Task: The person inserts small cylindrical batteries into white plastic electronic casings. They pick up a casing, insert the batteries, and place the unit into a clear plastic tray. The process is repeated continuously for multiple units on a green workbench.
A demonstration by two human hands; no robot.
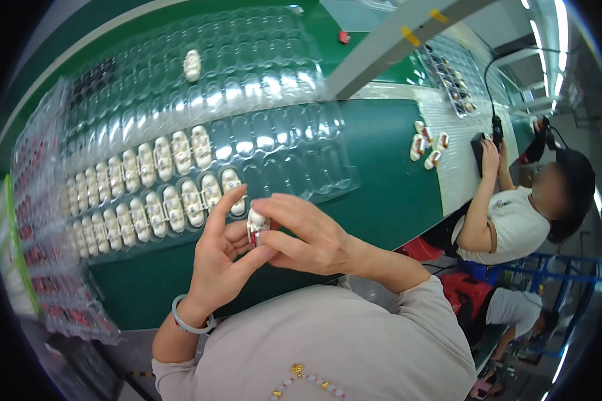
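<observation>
A small white, rounded plastic piece with a red part on its underside (255, 224) is between my two hands, in front of my chest. My right hand (308, 234) pinches it from the right with thumb and fingers. From the left, my left hand (224, 257) closes on its lower end, thumb against it and index finger pointing up. Just beyond my hands lies a clear blister tray (294, 160), with two rows of similar white oval pieces (192, 202) filling its left part. The fingers hide much of the held piece.
Behind lies another clear tray (261, 67) with one white piece (192, 65). Stacked clear trays (60, 220) stand at left. Several white-and-red pieces (433, 159) lie on the green table (381, 134) at right, near a co-worker (508, 220). A grey metal post (388, 50) rises beyond.
</observation>
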